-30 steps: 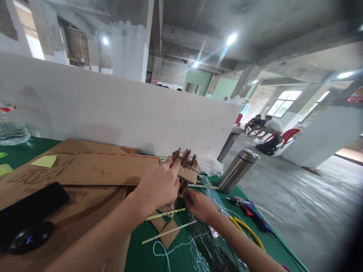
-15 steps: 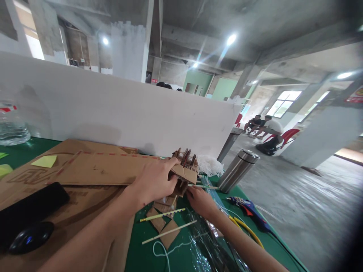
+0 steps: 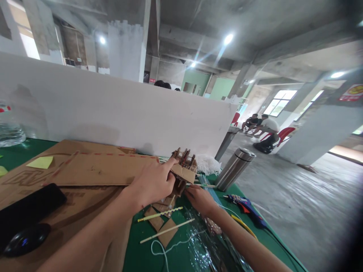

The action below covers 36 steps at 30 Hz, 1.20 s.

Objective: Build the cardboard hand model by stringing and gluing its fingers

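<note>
A small cardboard model (image 3: 183, 173), like a little house with dark upright pieces on top, stands at the far part of the green table. My left hand (image 3: 159, 180) grips its left side, index finger stretched along the top and thumb below. Low on the model's right side, my right hand (image 3: 200, 199) has its fingers curled against the lower part; the fingertips are partly hidden. In front of the hands lie a patterned yellow pencil (image 3: 160, 214), a thin wooden stick (image 3: 167, 231), cut cardboard pieces (image 3: 168, 233) and a white string (image 3: 159, 252).
A steel flask (image 3: 235, 170) and a blue glue gun (image 3: 248, 210) stand and lie at the right edge. Clear plastic wrap (image 3: 207, 245) is under my right forearm. To the left are cardboard sheets (image 3: 102, 170), a black mouse (image 3: 27, 240) and a water bottle (image 3: 10, 128). A white partition (image 3: 113, 109) rises behind.
The whole view has shifted slightly, so things appear a little further left. Both hands keep nearly the same place on the cardboard model.
</note>
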### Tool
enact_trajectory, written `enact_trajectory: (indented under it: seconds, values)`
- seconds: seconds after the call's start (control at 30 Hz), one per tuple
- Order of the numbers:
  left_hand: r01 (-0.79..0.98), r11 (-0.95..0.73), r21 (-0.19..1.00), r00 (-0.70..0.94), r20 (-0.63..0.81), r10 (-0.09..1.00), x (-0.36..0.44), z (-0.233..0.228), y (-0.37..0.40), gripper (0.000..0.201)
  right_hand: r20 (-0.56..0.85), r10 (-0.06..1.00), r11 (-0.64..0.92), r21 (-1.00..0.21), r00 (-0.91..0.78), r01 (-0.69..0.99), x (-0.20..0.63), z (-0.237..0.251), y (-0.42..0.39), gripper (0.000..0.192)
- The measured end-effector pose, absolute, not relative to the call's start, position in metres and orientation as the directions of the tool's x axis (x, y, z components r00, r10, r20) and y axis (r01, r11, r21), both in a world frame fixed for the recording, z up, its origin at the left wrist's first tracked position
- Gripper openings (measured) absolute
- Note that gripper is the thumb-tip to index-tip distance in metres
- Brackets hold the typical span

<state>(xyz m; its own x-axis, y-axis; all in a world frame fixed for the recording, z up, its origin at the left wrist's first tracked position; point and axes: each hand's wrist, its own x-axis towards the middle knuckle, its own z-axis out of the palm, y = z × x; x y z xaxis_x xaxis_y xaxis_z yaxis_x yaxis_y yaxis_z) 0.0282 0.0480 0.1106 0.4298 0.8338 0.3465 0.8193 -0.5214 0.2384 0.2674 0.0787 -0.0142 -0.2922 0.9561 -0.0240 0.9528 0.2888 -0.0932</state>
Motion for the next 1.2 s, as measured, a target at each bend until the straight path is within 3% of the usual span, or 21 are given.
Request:
enact_trajectory:
  seconds: [0.6, 0.87, 1.2]
  values:
    - [0.823, -0.499, 0.272, 0.430, 0.276, 0.860, 0.026, 0.117, 0.053, 0.050, -0.059, 0.986, 0.148, -0.104, -0.155, 0.983, 0.269, -0.018, 0.084, 0.021]
    - [0.798, -0.526, 0.295, 0.451, 0.285, 0.845, 0.024, 0.116, 0.056, 0.050, -0.005, 1.000, 0.024, -0.145, -0.025, 0.989, 0.267, -0.024, 0.092, 0.023]
    - [0.812, -0.513, 0.277, 0.439, 0.289, 0.851, 0.025, 0.114, 0.055, 0.050, 0.047, 0.998, 0.060, -0.240, -0.050, 0.969, 0.273, -0.028, 0.095, 0.021]
